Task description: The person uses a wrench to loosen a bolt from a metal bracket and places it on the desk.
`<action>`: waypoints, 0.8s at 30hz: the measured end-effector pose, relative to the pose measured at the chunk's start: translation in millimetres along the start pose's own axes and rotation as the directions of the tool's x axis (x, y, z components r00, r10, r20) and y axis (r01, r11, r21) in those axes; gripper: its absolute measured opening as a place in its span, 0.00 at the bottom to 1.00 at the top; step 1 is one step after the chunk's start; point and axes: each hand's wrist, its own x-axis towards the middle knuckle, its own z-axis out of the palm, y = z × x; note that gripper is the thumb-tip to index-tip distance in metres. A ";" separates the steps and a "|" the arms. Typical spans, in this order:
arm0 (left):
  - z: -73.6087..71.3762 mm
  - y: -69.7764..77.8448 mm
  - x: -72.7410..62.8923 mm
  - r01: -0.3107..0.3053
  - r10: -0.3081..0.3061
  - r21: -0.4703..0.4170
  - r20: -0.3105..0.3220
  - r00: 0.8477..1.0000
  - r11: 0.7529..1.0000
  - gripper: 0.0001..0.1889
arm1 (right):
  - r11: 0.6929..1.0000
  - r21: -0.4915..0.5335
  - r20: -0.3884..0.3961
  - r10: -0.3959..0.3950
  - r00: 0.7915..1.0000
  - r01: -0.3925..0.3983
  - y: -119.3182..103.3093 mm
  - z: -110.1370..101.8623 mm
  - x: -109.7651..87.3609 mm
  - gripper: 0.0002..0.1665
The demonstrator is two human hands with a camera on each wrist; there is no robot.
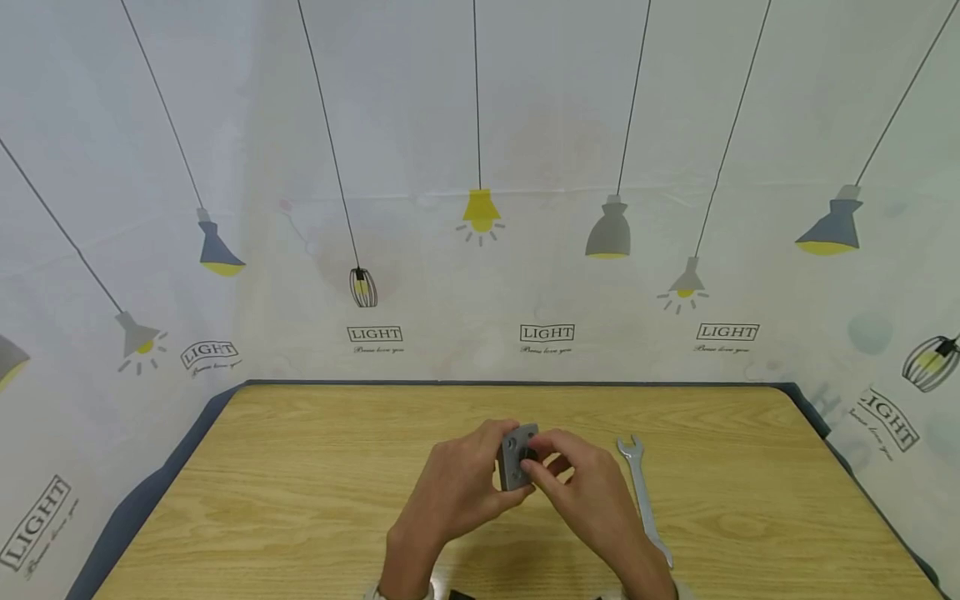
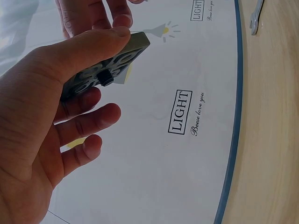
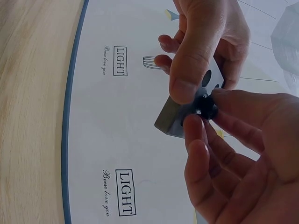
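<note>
My left hand (image 1: 461,479) holds a grey rectangular block (image 1: 510,471) with several round holes, its thumb along one edge and fingers at the other. The block is raised above the table and tilted, with one face toward my right hand (image 1: 592,496). There the right thumb and fingertips pinch a round black bolt head (image 3: 210,112) at the block's face. On the opposite side, in the left wrist view, a short dark threaded end (image 2: 106,77) sticks out from a recessed, patterned face. The fingertips partly cover the bolt head.
A silver open-end wrench (image 1: 641,492) lies on the wooden table (image 1: 300,483), right of my right hand. Behind the table's dark blue edge (image 1: 435,382) hangs a white sheet (image 1: 420,275) printed with lamps and lettering.
</note>
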 end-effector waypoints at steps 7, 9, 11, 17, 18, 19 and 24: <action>0.4 -0.2 0.0 -0.004 0.004 0.007 -0.003 1.000 1.000 0.35 | 1.000 -0.021 0.007 -0.014 1.000 0.014 -0.1 -0.1 -0.4 0.12; 0.5 -0.2 -0.1 -0.006 0.006 0.008 -0.007 1.000 1.000 0.35 | 1.000 -0.023 0.012 -0.013 1.000 0.013 -0.1 -0.2 -0.7 0.13; 0.7 -0.3 -0.1 -0.006 0.006 0.008 -0.011 1.000 1.000 0.35 | 1.000 -0.026 0.014 -0.016 1.000 0.016 -0.1 -0.4 -0.9 0.14; 0.8 -0.4 -0.4 -0.001 0.001 0.009 -0.013 1.000 1.000 0.34 | 0.999 -0.029 0.010 -0.035 0.999 0.036 0.6 -0.4 -2.1 0.15; 0.8 -0.3 -0.5 -0.001 0.001 0.008 -0.013 1.000 1.000 0.34 | 0.999 -0.028 0.010 -0.038 0.999 0.038 0.8 -0.4 -2.3 0.16; 0.9 -0.3 -0.5 -0.001 0.001 0.009 -0.013 1.000 1.000 0.34 | 0.999 -0.027 0.010 -0.041 0.999 0.041 0.9 -0.3 -2.5 0.16; 1.6 -0.7 -0.3 -0.007 0.007 0.016 -0.020 1.000 1.000 0.34 | 0.998 -0.022 0.011 -0.053 0.999 0.053 0.9 -0.1 -2.3 0.17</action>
